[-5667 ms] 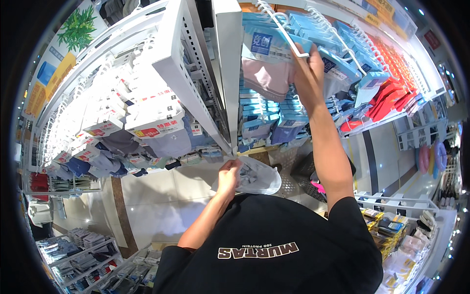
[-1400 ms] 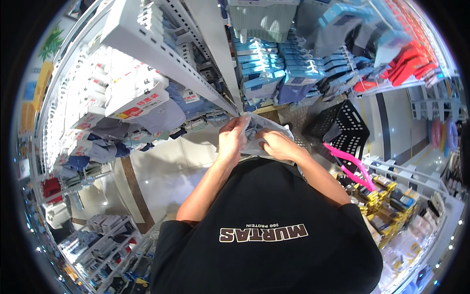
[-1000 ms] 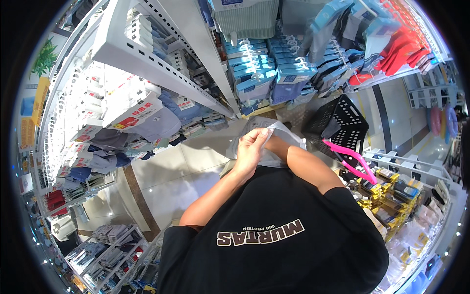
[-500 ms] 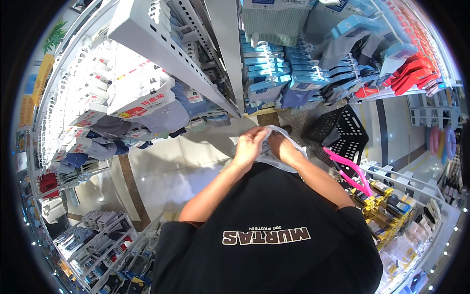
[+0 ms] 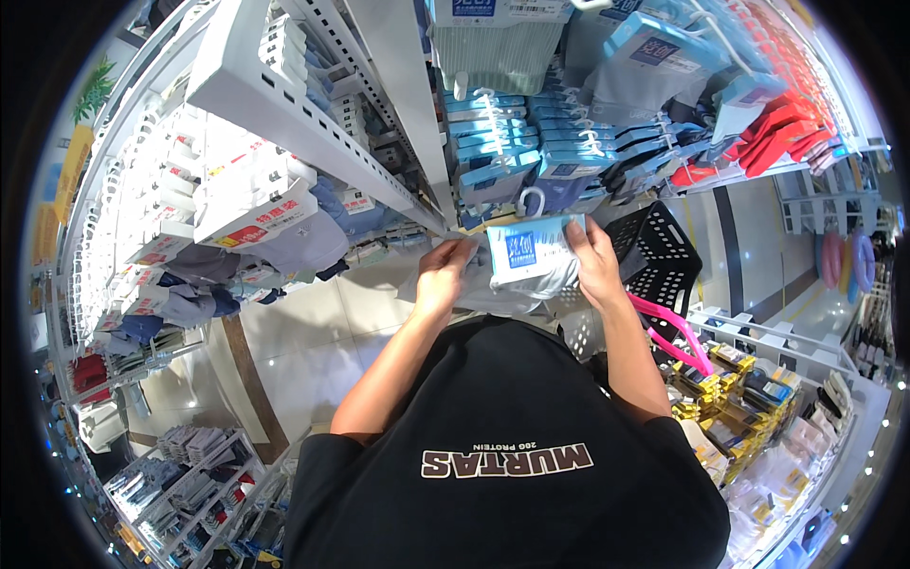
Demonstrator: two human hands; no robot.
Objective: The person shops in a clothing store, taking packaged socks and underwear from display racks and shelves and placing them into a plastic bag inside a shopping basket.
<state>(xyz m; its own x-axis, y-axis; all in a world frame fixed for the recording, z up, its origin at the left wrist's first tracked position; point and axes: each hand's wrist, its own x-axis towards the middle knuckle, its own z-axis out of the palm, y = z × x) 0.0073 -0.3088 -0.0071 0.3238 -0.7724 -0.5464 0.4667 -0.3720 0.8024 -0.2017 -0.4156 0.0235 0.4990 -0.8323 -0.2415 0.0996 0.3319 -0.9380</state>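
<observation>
My right hand grips the right end of a pack of socks. Its light blue and white card header faces up, a white hook sticks out at the far side, and pale grey cloth hangs below. To the left, my left hand has its fingers closed on the edge of a translucent plastic bag, which spreads limply beneath the pack, in front of my black shirt. How far the pack is clear of the bag is partly hidden.
A black shopping basket with a pink handle stands on the right. Hanging sock packs fill the rack ahead, and a white-carded display rises at left. A low shelf of yellow packages is near right.
My right hand has come out of the plastic bag with the sock pack, moving right. My left hand has shifted left and nearer, still on the bag. The view has turned slightly.
</observation>
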